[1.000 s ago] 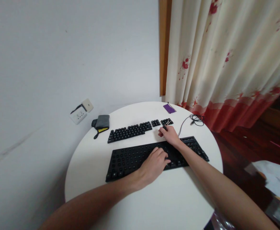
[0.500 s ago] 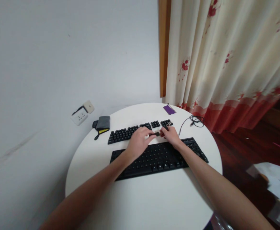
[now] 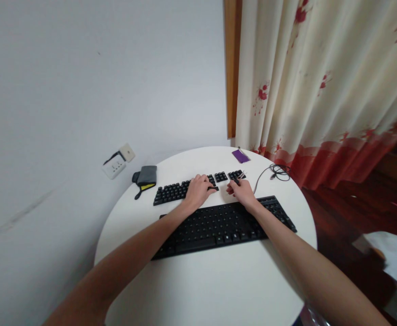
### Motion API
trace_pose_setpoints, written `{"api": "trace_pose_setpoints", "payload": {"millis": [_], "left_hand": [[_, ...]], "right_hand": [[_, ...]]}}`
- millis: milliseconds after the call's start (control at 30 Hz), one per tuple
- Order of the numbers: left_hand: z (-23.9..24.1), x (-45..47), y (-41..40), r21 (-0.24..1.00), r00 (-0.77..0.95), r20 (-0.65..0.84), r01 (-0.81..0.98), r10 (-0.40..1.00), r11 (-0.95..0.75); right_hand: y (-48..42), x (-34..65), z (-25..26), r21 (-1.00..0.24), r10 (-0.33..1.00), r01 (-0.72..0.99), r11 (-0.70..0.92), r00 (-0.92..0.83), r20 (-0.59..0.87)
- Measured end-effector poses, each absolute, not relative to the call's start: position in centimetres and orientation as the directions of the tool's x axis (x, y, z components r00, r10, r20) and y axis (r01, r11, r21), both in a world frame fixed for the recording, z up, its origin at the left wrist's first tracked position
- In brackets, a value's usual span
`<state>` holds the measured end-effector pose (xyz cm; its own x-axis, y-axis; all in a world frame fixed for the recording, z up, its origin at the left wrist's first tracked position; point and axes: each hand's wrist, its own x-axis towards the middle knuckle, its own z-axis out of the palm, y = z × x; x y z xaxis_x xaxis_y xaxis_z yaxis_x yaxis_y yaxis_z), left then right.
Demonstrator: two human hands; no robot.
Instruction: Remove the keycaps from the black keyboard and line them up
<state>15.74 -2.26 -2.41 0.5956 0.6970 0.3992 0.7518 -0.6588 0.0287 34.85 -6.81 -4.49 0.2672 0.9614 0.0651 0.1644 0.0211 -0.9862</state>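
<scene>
A black keyboard (image 3: pixel 212 228) lies across the white table under my forearms, its upper part showing bare key stems and the bottom row still carrying keys. Behind it, loose black keycaps (image 3: pixel 171 192) are laid out in rows. My left hand (image 3: pixel 197 192) is over these rows, thumb and fingers closed on a black keycap (image 3: pixel 213 188). To its right, above the keyboard's back edge, my right hand (image 3: pixel 241 192) is curled round what looks like a keycap puller (image 3: pixel 241 175); thin wire ends poke out past the fingers and its handle is mostly hidden.
A grey pouch (image 3: pixel 147 175) with yellow inside lies at the table's left edge. At the back is a purple cloth or packet (image 3: pixel 241 156). A coiled black cable (image 3: pixel 279 172) rests on the right. Wall and curtain (image 3: pixel 276 90) border the round table (image 3: pixel 198 290).
My left hand has moved left and slightly away from me with the keycap, apart from my right hand and onto the loose rows. My right hand has stayed nearly still.
</scene>
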Motion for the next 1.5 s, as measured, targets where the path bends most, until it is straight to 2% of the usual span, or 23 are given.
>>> {"api": "trace_pose_setpoints", "payload": {"millis": [167,500,1067,1200,1367,1500], "left_hand": [[-3.0,15.4,-2.2,0.022,0.582,0.412,0.763,0.701,-0.646],[-3.1,15.4,-2.1,0.120,0.540,0.440,0.756,0.717,-0.643],[-3.0,15.5,-2.4,0.140,0.505,0.458,0.771,0.732,-0.621],[-2.1,15.2,-1.9,0.214,0.425,0.529,0.771,0.735,-0.600],[1.8,12.1,-1.3,0.380,0.210,0.639,0.750,0.740,-0.541],[4.4,9.4,-3.4,0.474,0.217,0.587,0.688,0.780,-0.549]], "right_hand": [[-6.8,34.8,-4.6,-0.985,0.964,0.171,0.026,0.258,0.071],[-6.9,34.8,-4.4,-0.984,0.965,0.175,0.031,0.250,0.075],[-7.0,34.8,-4.2,-0.985,0.967,0.165,0.041,0.242,0.081],[-7.3,34.7,-3.9,-0.988,0.965,0.151,0.039,0.252,0.077],[-7.5,34.7,-3.2,-0.990,0.957,0.132,0.053,0.275,0.088],[-7.7,35.0,-2.4,-0.988,0.944,0.118,0.100,0.301,0.132]]}}
